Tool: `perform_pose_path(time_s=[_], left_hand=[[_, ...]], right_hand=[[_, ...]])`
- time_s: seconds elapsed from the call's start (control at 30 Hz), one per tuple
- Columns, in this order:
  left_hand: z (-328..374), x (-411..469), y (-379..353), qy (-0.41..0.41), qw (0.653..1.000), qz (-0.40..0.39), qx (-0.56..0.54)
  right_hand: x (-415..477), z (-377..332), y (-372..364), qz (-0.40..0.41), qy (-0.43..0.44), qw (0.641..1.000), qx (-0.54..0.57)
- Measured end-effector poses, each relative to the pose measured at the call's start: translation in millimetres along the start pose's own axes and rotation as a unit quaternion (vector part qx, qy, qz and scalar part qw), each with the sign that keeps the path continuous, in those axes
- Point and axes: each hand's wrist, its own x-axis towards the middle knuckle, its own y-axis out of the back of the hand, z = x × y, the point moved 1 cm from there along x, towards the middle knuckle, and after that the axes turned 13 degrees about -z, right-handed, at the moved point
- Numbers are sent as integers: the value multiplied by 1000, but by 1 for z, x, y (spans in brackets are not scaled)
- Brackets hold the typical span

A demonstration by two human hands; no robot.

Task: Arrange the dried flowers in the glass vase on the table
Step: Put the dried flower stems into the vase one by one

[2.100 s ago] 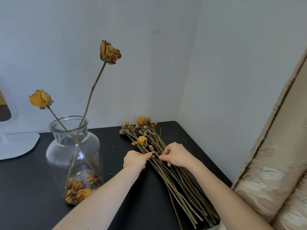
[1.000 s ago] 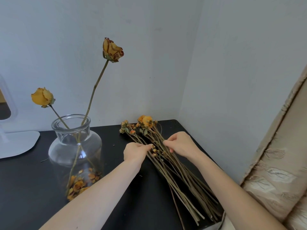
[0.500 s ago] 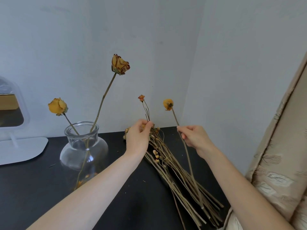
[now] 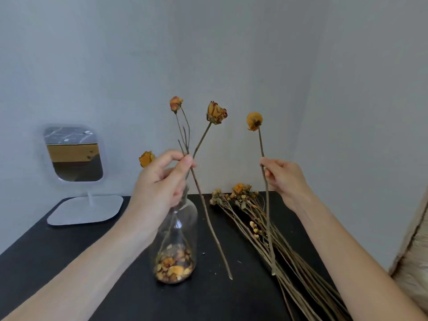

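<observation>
Above the black table (image 4: 69, 262) I hold 2 loose stems upright. My left hand (image 4: 162, 184) pinches a thin branched stem (image 4: 209, 225) between thumb and fingertips. Its small orange bud (image 4: 176, 104) stands at 12 o'clock from the hand, and its cut end hangs just right of the vase. My right hand (image 4: 283, 179) has its fingers curled round the stem of a round yellow flower (image 4: 254, 120), whose lower end dips toward the bundle of dried flowers (image 4: 261, 228).

The glass vase (image 4: 183, 218) stands on the table, partly behind my left hand, with loose petals (image 4: 174, 267) heaped at its bottom. It seems to hold 2 flowers already: a tall rose (image 4: 216, 114), and a yellow rose (image 4: 146, 158) peeping out at 10 o'clock from my left hand. I judge the job barely begun. Neither stem in my hands is in the vase yet, and the bundle lies flat at 3 o'clock from the vase, many stems deep.

At 9 o'clock from the vase a small mirror (image 4: 73, 154) sits on a white stand. Pale grey walls (image 4: 231, 42) meet in a corner behind the bundle. Beige fabric (image 4: 414, 251) fills the edge at 3 o'clock.
</observation>
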Motion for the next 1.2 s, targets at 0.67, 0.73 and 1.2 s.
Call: perform_pose_path(time_s=[0.67, 0.73, 1.2], left_hand=[[22, 30, 82, -80, 958, 207, 180], [8, 28, 79, -68, 955, 185, 222], [-56, -10, 59, -4, 939, 89, 333]], right_hand=[[-1, -5, -47, -29, 14, 999, -11], [0, -3, -48, -25, 15, 1000, -6], [1, -5, -54, 3, 70, 997, 33]])
